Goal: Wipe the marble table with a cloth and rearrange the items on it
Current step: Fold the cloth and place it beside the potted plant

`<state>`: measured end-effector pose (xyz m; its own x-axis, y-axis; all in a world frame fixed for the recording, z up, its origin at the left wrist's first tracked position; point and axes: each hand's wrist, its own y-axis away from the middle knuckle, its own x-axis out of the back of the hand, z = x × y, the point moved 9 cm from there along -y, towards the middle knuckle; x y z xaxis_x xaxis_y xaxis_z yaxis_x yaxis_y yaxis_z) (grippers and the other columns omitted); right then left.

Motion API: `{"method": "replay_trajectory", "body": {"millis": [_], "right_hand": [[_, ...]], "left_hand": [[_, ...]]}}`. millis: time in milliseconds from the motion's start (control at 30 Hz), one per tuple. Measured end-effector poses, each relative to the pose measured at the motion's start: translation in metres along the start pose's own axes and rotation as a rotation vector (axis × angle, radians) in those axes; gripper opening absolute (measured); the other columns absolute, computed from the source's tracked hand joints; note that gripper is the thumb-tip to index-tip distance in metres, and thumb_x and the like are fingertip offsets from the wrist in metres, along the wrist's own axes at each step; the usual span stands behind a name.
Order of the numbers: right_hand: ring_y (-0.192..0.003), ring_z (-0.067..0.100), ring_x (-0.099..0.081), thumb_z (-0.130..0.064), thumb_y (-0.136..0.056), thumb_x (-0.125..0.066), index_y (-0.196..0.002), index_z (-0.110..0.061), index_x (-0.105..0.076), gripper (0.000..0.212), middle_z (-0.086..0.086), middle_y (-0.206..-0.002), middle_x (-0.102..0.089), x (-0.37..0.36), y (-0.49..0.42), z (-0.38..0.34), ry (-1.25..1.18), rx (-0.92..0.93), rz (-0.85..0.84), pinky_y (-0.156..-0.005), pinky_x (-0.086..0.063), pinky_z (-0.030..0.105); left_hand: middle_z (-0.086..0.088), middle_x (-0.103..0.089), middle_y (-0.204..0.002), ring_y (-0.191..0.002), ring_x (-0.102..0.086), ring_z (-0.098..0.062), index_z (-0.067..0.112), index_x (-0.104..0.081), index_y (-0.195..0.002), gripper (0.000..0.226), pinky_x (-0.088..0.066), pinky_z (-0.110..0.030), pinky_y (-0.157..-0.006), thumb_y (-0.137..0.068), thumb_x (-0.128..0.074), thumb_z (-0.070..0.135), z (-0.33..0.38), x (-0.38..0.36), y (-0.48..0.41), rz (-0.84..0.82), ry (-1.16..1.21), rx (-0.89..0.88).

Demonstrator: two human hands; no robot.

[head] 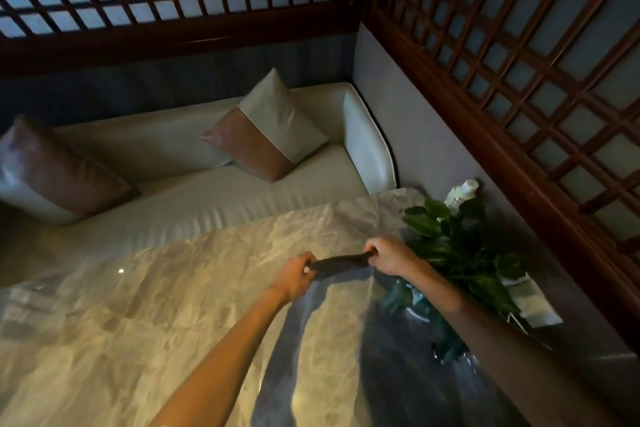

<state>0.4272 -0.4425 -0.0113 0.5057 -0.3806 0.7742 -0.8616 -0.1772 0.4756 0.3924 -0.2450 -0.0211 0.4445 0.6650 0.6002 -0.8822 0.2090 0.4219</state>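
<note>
A dark cloth (341,263) is stretched between my two hands just above the glossy marble table (145,315). My left hand (297,274) pinches its left end and my right hand (391,255) grips its right end. Part of the cloth hangs down toward the tabletop below my hands. On the table's right side a leafy green plant (460,246) stands close to my right forearm. A white bottle (462,192) sits behind the plant near the wall. A pale folded item (531,302), partly hidden by leaves, lies at the right edge.
A cream sofa (242,191) with two brown-and-grey cushions (266,135) runs along the table's far side. Dark wooden lattice screens (519,80) close off the back and right. The plant's reflection shows in the marble under my right arm.
</note>
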Motion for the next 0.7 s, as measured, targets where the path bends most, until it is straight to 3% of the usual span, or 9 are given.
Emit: {"method": "replay_trajectory", "body": {"millis": [100, 200, 267, 333, 433, 700], "right_hand": [[-0.106, 0.024, -0.064, -0.014, -0.092, -0.057, -0.110, -0.020, -0.066, 0.021, 0.005, -0.112, -0.068, 0.025, -0.036, 0.011, 0.083, -0.053, 0.154, -0.091, -0.053, 0.035], [-0.117, 0.025, -0.056, -0.013, -0.096, -0.048, -0.121, -0.015, -0.060, 0.027, 0.010, -0.126, -0.059, 0.007, -0.051, 0.026, 0.187, -0.083, 0.144, -0.100, -0.044, 0.033], [-0.111, 0.030, -0.059, -0.012, -0.096, -0.050, -0.115, -0.011, -0.063, 0.024, 0.014, -0.120, -0.061, -0.006, -0.049, 0.035, 0.252, -0.063, 0.236, -0.096, -0.047, 0.040], [-0.099, 0.029, -0.065, -0.012, -0.091, -0.057, -0.103, -0.013, -0.067, 0.015, 0.012, -0.109, -0.066, -0.023, -0.043, 0.045, 0.385, -0.039, 0.311, -0.088, -0.051, 0.039], [-0.115, 0.030, -0.055, -0.007, -0.099, -0.038, -0.116, -0.013, -0.059, 0.028, 0.011, -0.125, -0.056, -0.077, -0.040, 0.063, 0.559, -0.074, 0.068, -0.098, -0.043, 0.041], [-0.116, 0.025, -0.057, -0.010, -0.100, -0.041, -0.121, -0.013, -0.056, 0.026, 0.014, -0.129, -0.055, -0.130, -0.007, 0.062, 0.888, -0.091, -0.069, -0.094, -0.044, 0.037]], "left_hand": [[-0.015, -0.068, -0.109, -0.098, -0.065, -0.033, 0.011, -0.060, -0.111, 0.021, -0.054, -0.041, -0.082, -0.093, -0.050, 0.016, 0.015, 0.011, -0.051, 0.128, -0.184, -0.064], [-0.013, -0.062, -0.120, -0.108, -0.061, -0.033, 0.012, -0.056, -0.119, 0.027, -0.051, -0.041, -0.090, -0.094, -0.048, 0.021, 0.010, -0.011, -0.081, 0.154, -0.257, -0.080], [-0.012, -0.051, -0.133, -0.119, -0.054, -0.033, 0.014, -0.052, -0.127, 0.034, -0.049, -0.045, -0.096, -0.093, -0.046, 0.018, -0.006, -0.045, -0.091, 0.094, -0.310, -0.067], [-0.009, -0.044, -0.138, -0.125, -0.048, -0.030, 0.017, -0.051, -0.129, 0.037, -0.048, -0.045, -0.097, -0.093, -0.044, 0.018, -0.025, -0.081, -0.093, 0.033, -0.382, -0.060], [-0.005, -0.046, -0.136, -0.123, -0.048, -0.024, 0.020, -0.053, -0.125, 0.033, -0.048, -0.038, -0.095, -0.094, -0.043, 0.024, -0.043, -0.123, -0.080, -0.005, -0.459, -0.065], [-0.007, -0.039, -0.144, -0.128, -0.046, -0.027, 0.020, -0.044, -0.135, 0.043, -0.045, -0.039, -0.102, -0.093, -0.048, 0.022, -0.057, -0.182, -0.031, -0.128, -0.564, -0.081]]}}
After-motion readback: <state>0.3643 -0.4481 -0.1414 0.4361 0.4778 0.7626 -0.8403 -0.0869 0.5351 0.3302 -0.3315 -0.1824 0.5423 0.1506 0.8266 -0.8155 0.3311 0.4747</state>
